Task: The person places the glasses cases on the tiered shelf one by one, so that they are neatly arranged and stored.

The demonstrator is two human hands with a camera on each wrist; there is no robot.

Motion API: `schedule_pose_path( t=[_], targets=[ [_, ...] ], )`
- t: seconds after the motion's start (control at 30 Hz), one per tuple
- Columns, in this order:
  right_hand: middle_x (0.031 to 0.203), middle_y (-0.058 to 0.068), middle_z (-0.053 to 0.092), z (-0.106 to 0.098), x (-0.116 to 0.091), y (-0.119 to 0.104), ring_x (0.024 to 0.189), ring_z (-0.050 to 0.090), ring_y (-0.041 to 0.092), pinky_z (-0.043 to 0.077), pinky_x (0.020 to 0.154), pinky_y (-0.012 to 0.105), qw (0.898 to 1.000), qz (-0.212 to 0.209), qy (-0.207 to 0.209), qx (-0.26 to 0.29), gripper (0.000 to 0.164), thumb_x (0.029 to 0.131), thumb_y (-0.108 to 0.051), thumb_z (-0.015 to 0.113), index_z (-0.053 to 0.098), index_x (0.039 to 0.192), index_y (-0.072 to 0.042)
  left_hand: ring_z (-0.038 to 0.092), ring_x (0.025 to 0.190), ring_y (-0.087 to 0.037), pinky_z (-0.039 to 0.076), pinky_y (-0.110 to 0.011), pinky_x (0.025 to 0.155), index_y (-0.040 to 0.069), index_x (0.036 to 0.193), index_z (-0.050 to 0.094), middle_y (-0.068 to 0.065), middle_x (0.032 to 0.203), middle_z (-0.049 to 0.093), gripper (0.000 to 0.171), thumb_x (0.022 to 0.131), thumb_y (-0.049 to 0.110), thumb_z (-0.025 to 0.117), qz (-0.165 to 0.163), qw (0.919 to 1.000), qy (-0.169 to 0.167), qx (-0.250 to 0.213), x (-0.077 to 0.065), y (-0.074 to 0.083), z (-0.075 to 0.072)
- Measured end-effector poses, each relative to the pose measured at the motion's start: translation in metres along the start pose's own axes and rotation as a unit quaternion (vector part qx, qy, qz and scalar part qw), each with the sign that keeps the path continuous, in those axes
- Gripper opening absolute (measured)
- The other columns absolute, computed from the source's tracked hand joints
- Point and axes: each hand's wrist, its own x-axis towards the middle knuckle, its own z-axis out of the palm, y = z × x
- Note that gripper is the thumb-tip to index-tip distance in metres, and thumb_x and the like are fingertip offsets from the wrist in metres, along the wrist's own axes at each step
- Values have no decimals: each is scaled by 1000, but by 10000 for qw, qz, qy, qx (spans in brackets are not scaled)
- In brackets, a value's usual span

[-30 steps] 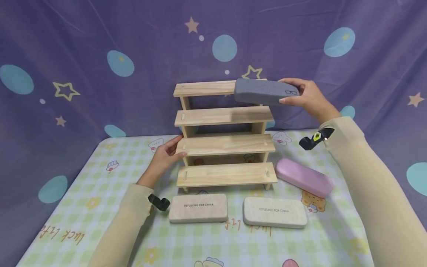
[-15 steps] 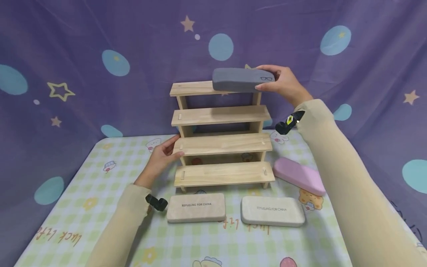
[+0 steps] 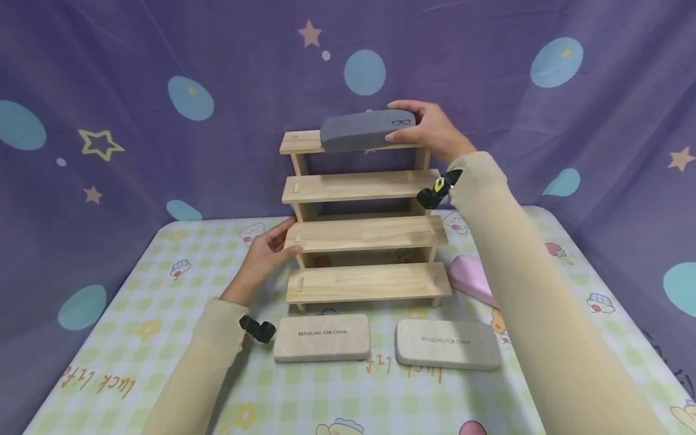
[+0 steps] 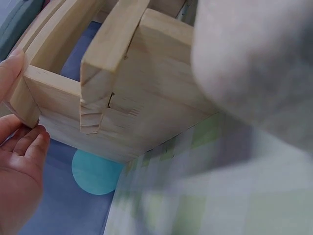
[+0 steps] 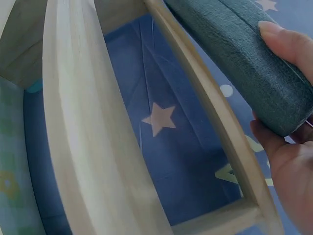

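A blue-grey glasses case [image 3: 359,130] with a small glasses print is at the top shelf of a stepped wooden rack [image 3: 367,234]. My right hand [image 3: 429,128] grips its right end, thumb in front and fingers behind. In the right wrist view the case [image 5: 244,58] lies along the top board; whether its underside rests on the wood is unclear. At the rack's left side, my left hand [image 3: 262,261] holds the end of the third board down, thumb on its top. The left wrist view shows the fingers [image 4: 34,147] curled around that board end.
In front of the rack lie a beige glasses case [image 3: 322,345] and a pale grey one [image 3: 447,352], both lettered. A pink case [image 3: 472,280] is right of the rack, partly hidden by my right sleeve. Behind the checked tablecloth [image 3: 201,302] hangs a purple curtain [image 3: 244,60].
My right hand has carried the blue-grey case leftward and slightly up, from the rack's right end to above the middle of the top board. My left hand has stayed on the rack.
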Motion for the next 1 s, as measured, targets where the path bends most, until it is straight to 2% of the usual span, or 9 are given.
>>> schedule_pose_path(
  t=[0.13,0.2,0.37,0.47,0.57,0.67,0.77,0.83,1.0],
  targets=[
    [115,8,55,6,4,-2,93,53,18,51,70,23,9993,67,32,373,69,75,-7,78,50,137,-14,39,132,-30,44,-15,95,-3,144,34,-20,145,38,65,86,-3,64,62,10000,-8,-55,-1,0,1],
    [112,7,55,8,4,-4,85,51,17,48,63,24,9988,117,88,471,68,76,-7,78,50,137,-15,40,132,-31,44,-16,96,-3,144,34,-20,145,38,65,86,-3,64,78,9999,-34,-63,-1,0,2],
    [96,5,55,14,-2,-16,64,41,15,35,50,27,9994,205,138,225,67,77,-9,77,49,137,-16,40,131,-31,43,-17,97,-2,144,34,-20,145,38,65,87,-2,64,57,9999,-57,-61,-3,0,4],
    [87,4,53,18,-3,-23,59,38,15,35,51,28,9996,257,91,-91,66,78,-13,76,48,138,-17,40,131,-31,43,-17,97,-3,144,34,-20,145,38,65,86,-2,64,77,9999,-38,-54,-3,2,4],
    [87,3,51,18,-1,-24,60,38,15,36,53,29,9987,354,92,-355,67,79,-17,76,46,140,-19,39,132,-30,42,-18,99,-3,144,33,-20,146,37,65,87,-2,64,89,9999,-66,-30,-4,4,5],
    [96,2,53,17,5,-20,67,41,15,38,58,29,9975,518,106,-464,69,80,-19,76,44,141,-21,37,134,-29,40,-19,101,-3,144,33,-19,147,35,65,87,-3,64,71,9999,-101,-36,-4,5,5],
    [103,1,53,16,12,-16,76,47,14,43,66,27,9967,731,120,-343,70,80,-18,76,44,141,-21,36,134,-29,38,-20,103,-3,144,32,-19,147,35,65,86,-3,64,52,9999,-106,-82,-5,5,5],
    [106,1,52,16,15,-16,85,51,13,45,73,26,9963,847,81,-78,71,80,-14,76,42,142,-19,36,134,-29,38,-20,103,-3,144,32,-19,147,35,66,86,-3,63,62,9999,-91,-109,-5,4,5],
    [104,1,52,17,17,-19,88,53,13,47,79,27,9942,1041,20,269,75,80,-9,75,39,144,-18,37,133,-33,41,-18,100,-4,144,33,-22,146,35,66,85,-5,63,103,9997,-36,-214,-6,2,4]
  ],
)
